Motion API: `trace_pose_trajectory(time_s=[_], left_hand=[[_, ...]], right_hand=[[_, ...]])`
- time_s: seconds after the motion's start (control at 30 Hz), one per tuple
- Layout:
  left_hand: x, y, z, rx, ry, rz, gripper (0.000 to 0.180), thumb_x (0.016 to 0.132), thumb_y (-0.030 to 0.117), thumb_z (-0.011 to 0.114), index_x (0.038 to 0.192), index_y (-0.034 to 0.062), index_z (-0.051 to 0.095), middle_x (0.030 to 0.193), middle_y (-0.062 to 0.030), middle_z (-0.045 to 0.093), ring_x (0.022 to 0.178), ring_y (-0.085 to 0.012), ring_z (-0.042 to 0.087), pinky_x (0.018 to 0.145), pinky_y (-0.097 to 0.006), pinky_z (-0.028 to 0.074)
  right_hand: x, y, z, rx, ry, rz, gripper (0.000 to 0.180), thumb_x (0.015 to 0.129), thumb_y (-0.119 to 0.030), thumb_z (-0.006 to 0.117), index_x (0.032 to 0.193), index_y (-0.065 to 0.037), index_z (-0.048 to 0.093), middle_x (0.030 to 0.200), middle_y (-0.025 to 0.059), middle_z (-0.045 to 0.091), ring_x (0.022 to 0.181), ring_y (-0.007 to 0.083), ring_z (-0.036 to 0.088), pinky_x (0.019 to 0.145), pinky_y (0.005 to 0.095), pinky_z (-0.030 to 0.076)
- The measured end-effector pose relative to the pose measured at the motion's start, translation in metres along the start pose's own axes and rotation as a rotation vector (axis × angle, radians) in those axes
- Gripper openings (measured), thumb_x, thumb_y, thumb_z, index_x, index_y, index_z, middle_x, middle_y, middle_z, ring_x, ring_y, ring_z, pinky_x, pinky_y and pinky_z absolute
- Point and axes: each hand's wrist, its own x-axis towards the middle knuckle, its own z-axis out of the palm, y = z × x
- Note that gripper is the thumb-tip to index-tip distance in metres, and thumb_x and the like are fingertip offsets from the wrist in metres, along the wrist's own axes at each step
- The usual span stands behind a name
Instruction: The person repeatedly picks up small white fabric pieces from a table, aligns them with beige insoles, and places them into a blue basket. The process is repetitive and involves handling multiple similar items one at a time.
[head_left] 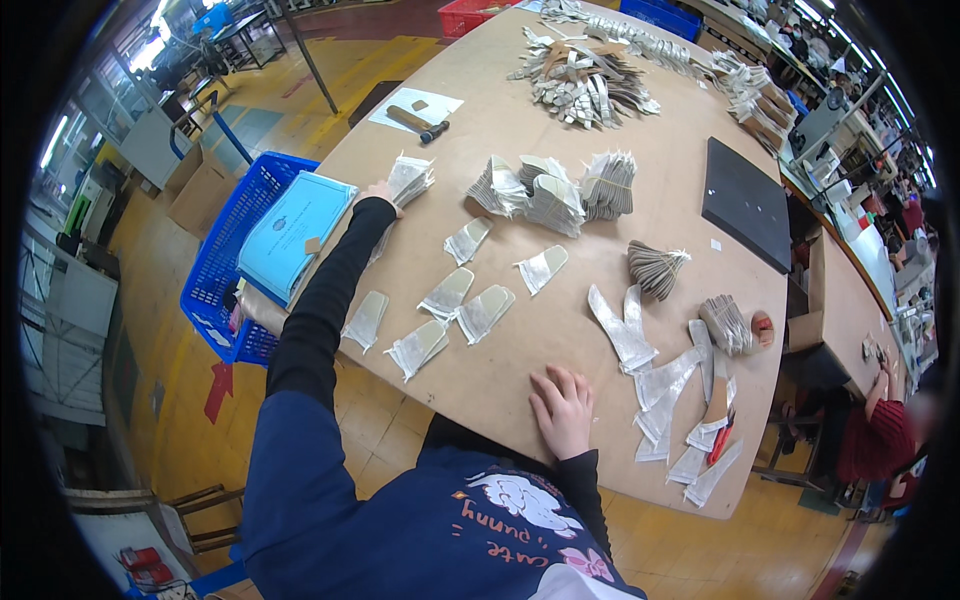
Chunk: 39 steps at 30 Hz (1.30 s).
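My left arm reaches out over the table's left side. Its hand [380,194] is closed on a bundle of white-edged shoe-part pieces [411,178], partly hiding it. Flat near the front edge lies my right hand [564,408], fingers stretched out and nothing in them. Between the hands, several loose pale tongue-shaped pieces [486,313] with whitish film lie scattered. Beyond them stand several thick stacks of similar pieces [555,196], set close together. To the right of my right hand are loose curved whitish strips [663,388].
A hammer [420,124] rests on white paper at the far left. A blue basket [215,270] holding a light-blue packet stands beside the table. Right are a black board [745,205], small bundles [655,270], a tape roll [763,328] and red-handled snips [720,440]. Strip piles [590,85] lie far back.
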Motion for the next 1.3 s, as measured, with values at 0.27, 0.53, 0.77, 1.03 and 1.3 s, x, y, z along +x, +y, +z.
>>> trace_pose_trajectory(time_s=[0.27, 0.53, 0.77, 1.03, 1.3], left_hand=[[0.012, -0.015, 0.004, -0.166, 0.031, -0.017, 0.077, 0.06, 0.033, 0.086, 0.126, 0.0065, 0.059, 0.119, -0.0205, 0.067, 0.111, -0.036, 0.065, 0.096, -0.042, 0.053], [-0.008, -0.013, -0.008, -0.117, -0.048, 0.285, 0.097, 0.055, 0.035, 0.086, 0.14, 0.0119, 0.047, 0.125, -0.0214, 0.065, 0.117, -0.0358, 0.062, 0.1, -0.04, 0.049], [0.003, -0.028, -0.001, -0.275, -0.007, 0.444, 0.127, 0.054, 0.036, 0.091, 0.155, 0.0129, 0.018, 0.129, -0.0285, 0.059, 0.12, -0.0418, 0.057, 0.103, -0.04, 0.046], [-0.033, -0.055, -0.006, -0.147, -0.076, 0.429, 0.142, 0.057, 0.027, 0.091, 0.156, 0.0302, -0.011, 0.107, -0.0327, 0.065, 0.104, -0.0486, 0.063, 0.094, -0.048, 0.051], [-0.039, -0.049, 0.002, -0.073, -0.011, 0.273, 0.136, 0.057, 0.024, 0.089, 0.156, 0.0309, -0.004, 0.104, -0.0296, 0.067, 0.099, -0.0489, 0.065, 0.089, -0.052, 0.053]], right_hand=[[-0.001, 0.002, 0.002, 0.012, 0.019, 0.001, 0.03, 0.086, -0.021, 0.069, 0.116, -0.014, 0.069, 0.128, 0.0067, 0.058, 0.122, 0.0308, 0.047, 0.105, 0.0451, 0.035], [-0.001, 0.003, 0.0, 0.014, 0.012, 0.003, 0.03, 0.088, -0.023, 0.067, 0.117, -0.015, 0.068, 0.126, 0.0062, 0.058, 0.122, 0.0287, 0.049, 0.108, 0.0453, 0.034], [-0.001, 0.003, 0.001, 0.013, 0.007, 0.003, 0.03, 0.088, -0.023, 0.067, 0.117, -0.016, 0.068, 0.127, 0.0059, 0.058, 0.122, 0.0283, 0.049, 0.108, 0.0454, 0.034], [-0.001, 0.004, 0.002, 0.001, 0.002, 0.002, 0.03, 0.088, -0.023, 0.068, 0.117, -0.016, 0.068, 0.128, 0.0056, 0.058, 0.123, 0.0284, 0.048, 0.107, 0.0454, 0.035], [-0.001, 0.005, 0.001, 0.005, 0.007, -0.004, 0.031, 0.087, -0.023, 0.068, 0.117, -0.015, 0.068, 0.128, 0.0058, 0.058, 0.123, 0.0283, 0.048, 0.108, 0.045, 0.034]])
